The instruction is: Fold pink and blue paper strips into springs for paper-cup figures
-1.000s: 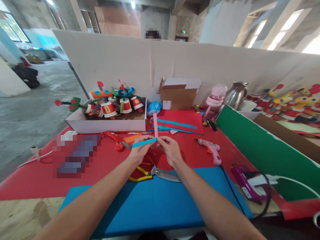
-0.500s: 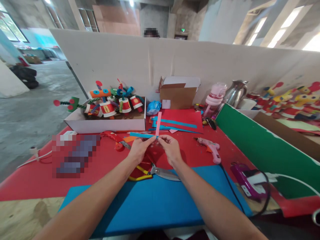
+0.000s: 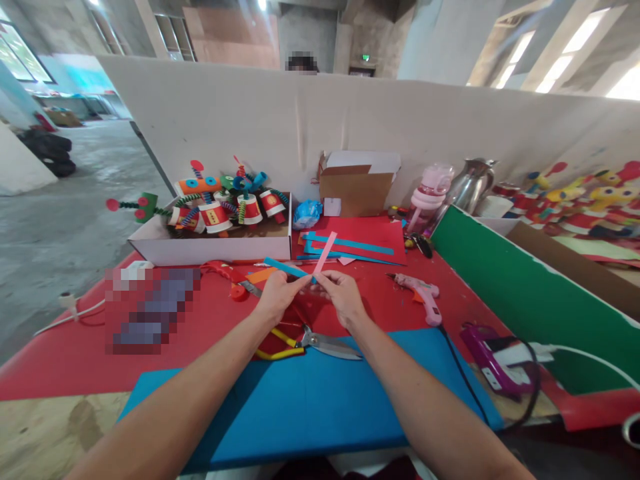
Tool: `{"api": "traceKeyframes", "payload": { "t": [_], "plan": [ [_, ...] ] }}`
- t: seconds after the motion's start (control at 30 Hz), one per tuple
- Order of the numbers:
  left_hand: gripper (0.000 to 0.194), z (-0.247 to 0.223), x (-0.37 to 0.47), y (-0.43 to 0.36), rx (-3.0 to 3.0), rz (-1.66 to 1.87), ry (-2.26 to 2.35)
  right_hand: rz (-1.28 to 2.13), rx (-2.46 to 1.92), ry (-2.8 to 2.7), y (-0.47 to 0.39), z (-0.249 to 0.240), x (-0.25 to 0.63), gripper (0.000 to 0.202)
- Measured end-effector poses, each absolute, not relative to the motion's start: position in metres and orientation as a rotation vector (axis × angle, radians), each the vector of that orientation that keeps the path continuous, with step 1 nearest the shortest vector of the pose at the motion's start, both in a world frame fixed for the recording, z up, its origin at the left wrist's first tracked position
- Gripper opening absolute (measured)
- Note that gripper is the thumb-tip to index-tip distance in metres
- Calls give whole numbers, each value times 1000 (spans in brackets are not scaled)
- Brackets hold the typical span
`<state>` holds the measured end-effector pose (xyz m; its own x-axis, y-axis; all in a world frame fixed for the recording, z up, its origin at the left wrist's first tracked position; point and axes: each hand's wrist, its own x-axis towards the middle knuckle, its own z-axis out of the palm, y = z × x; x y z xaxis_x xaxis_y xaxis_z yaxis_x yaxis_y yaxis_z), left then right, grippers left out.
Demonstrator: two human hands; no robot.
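Nearest, a blue sheet (image 3: 300, 413) is lying across the front of the bench (image 3: 165, 363), and a pair of scissors (image 3: 333, 345) with yellow handles is resting at its far edge, blades pointing to the right.

Just beyond, the left hand (image 3: 275, 297) and the right hand (image 3: 343, 297) are meeting, fingertips nearly touching, both pinching narrowly where two paper strips are coming together. The left is gripping the near end of the blue strip (image 3: 284, 267); the right is gripping the foot of the pink strip (image 3: 326, 252). The blue one's long axis is running away and to the left, over the left hand; the pink one's is running away and leaning right, so the pair is forming an open V with its point at the fingertips. Neither hand is sitting clearly nearer that point. Fingers are covering the fold, so which strip is lying on top I cannot tell.

Farther off, loose blue strips (image 3: 357, 246) are lying on red paper (image 3: 390, 232), straight beyond the hands.
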<state>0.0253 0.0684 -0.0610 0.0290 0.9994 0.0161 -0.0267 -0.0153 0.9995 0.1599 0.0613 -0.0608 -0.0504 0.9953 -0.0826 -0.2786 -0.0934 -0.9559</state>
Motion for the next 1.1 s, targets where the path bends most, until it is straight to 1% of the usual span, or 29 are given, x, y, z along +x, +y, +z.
{"api": "traceKeyframes", "payload": {
  "t": [0.3,0.57,0.8,1.0,1.1],
  "plan": [
    [27,-62,25,69,1227,1182,1220,1463,-1003,-926,62,-61,159,28],
    [25,-61,24,70,1220,1201,1204,1548,-958,-900,62,-61,159,31],
    [29,-60,27,68,1127,1198,1128,1459,-1010,-874,64,-66,158,28],
    [24,-56,24,71,1320,1237,1244,1487,-1033,-855,64,-66,161,31],
    [25,-56,24,71,1294,1266,1174,1465,-1050,-837,65,-65,162,31]
  ]
}}
